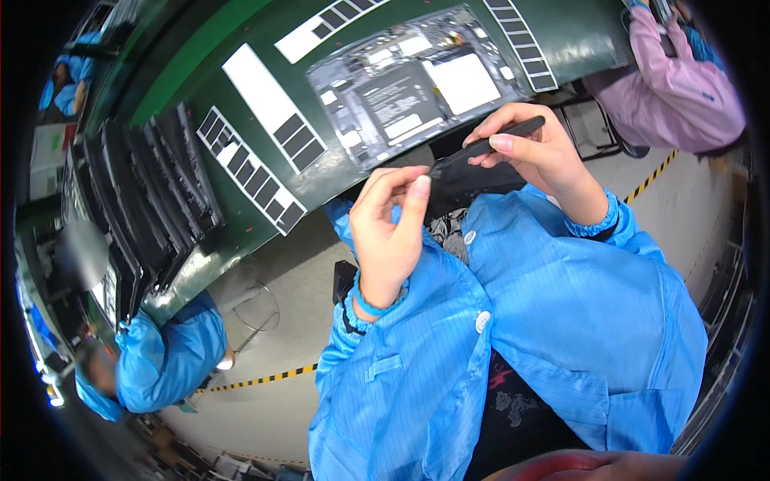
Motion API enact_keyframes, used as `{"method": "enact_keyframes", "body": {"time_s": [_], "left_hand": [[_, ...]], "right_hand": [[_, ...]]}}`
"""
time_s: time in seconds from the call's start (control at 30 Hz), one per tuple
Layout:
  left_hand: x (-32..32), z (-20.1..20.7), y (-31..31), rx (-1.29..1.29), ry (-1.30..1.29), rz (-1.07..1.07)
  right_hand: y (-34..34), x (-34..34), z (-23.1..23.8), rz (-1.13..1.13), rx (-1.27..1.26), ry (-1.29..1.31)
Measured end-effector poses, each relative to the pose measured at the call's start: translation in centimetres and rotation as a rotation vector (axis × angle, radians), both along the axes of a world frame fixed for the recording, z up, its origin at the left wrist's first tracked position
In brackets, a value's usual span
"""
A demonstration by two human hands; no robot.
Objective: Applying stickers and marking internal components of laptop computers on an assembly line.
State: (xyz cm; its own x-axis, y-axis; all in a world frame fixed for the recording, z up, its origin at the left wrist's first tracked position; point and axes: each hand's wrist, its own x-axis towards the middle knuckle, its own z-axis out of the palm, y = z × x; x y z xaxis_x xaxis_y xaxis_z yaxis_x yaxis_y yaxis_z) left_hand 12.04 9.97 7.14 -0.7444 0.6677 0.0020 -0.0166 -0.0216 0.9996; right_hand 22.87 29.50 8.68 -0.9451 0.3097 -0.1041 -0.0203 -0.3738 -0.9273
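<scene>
My right hand (553, 152) is closed around a slim black pen-shaped tool (525, 128), which tilts down to the left. At the tool's tip my left hand (389, 228) pinches thumb and forefinger together. Whatever lies between those fingertips is too small to make out. Both hands are raised in front of my body, just off the bench's near edge. Beyond them, on the green bench (321, 188), lies an opened flat electronic device (353, 144) with a dark battery (401, 96), a white square panel (465, 84) and exposed circuitry.
White strips with black rectangular stickers lie around the device: one far left (329, 28), one right (525, 44), two left (273, 108) (253, 176). A row of dark panels (152, 184) stands at the left. People in blue (172, 353) and pink (682, 88) sit nearby.
</scene>
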Motion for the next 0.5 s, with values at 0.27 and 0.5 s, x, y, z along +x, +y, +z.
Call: {"method": "enact_keyframes", "body": {"time_s": [0.27, 0.5], "left_hand": [[3.9, -1.4, 5.6, -0.075, 0.117, -0.243], [6.1, -1.1, 8.8, 0.095, 0.286, -0.356]], "right_hand": [[1.9, 7.5, -3.3, -0.200, -0.133, 0.019], [4.8, 12.5, -7.2, -0.292, -0.437, -0.012]]}}
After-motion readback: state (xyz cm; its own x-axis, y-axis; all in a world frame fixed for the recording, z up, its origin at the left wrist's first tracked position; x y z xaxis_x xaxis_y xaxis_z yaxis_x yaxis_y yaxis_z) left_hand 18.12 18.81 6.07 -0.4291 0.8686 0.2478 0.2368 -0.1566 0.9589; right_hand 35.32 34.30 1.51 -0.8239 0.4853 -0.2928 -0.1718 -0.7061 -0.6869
